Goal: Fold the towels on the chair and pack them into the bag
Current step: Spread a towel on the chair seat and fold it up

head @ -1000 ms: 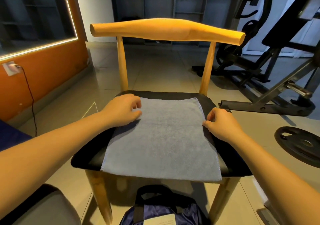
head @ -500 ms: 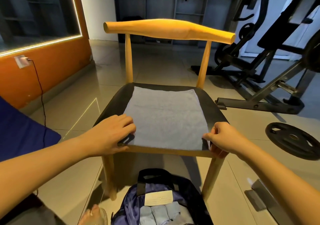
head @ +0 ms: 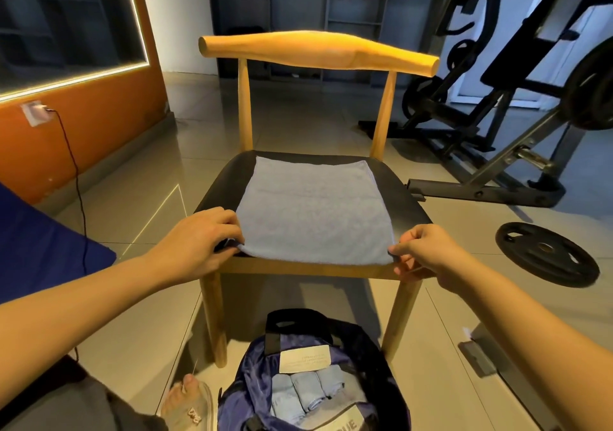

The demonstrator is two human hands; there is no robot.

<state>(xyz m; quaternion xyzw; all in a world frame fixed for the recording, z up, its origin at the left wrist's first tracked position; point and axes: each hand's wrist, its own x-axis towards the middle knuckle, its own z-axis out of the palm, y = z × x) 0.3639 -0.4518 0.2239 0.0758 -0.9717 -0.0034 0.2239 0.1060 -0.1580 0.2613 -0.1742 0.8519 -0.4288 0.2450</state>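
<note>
Bag (head: pixel 247 377) holds rolled towels (head: pixel 308 394); left hand (head: pixel 199 241) and right hand (head: pixel 423 251) pinch the spread towel (head: pixel 311 211).

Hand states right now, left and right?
Left hand: pinches the near-left corner of the light blue terry towel.
Right hand: pinches its near-right corner.
</note>
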